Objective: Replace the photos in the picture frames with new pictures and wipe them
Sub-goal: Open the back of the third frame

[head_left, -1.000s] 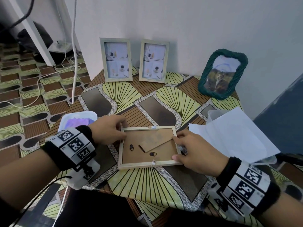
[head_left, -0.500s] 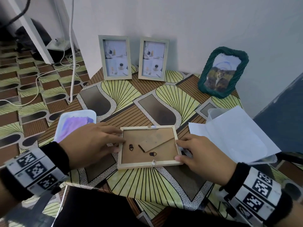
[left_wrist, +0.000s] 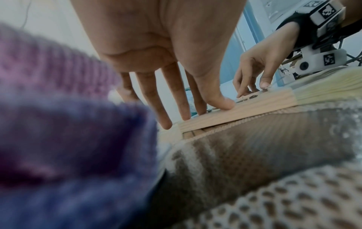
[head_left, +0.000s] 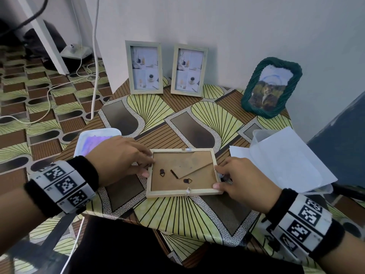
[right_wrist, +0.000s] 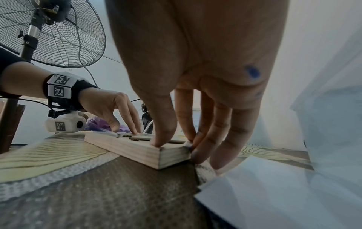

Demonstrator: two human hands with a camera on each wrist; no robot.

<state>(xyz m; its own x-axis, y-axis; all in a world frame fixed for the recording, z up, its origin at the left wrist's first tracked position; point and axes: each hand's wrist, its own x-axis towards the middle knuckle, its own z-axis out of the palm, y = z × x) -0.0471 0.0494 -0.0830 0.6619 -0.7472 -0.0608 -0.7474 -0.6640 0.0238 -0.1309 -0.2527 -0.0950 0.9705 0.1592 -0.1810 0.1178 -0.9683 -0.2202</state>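
Note:
A light wooden picture frame (head_left: 182,191) lies face down near the table's front edge, its brown back board, stand flap and black turn clips facing up. My left hand (head_left: 148,165) is at its left rail, the straight fingers (left_wrist: 184,114) and thumb resting on top of the wood (left_wrist: 254,103). My right hand (head_left: 217,177) grips the right rail. Its thumb (right_wrist: 160,139) presses on the near corner of the frame (right_wrist: 137,150) and its curled fingers run down the outer side to the table.
Two wooden frames (head_left: 145,68) (head_left: 189,70) and a green woven frame (head_left: 270,88) lean on the wall. A purple cloth (head_left: 92,143) lies in a white tray at the left. White sheets (head_left: 286,161) cover a clear plastic tub (head_left: 258,135) at the right. Cables cross the floor. A fan (right_wrist: 58,35) stands at the left.
My left hand slid from the frame's upper left corner down along the left rail, and its fingers now lie on that rail. The right hand has kept its place.

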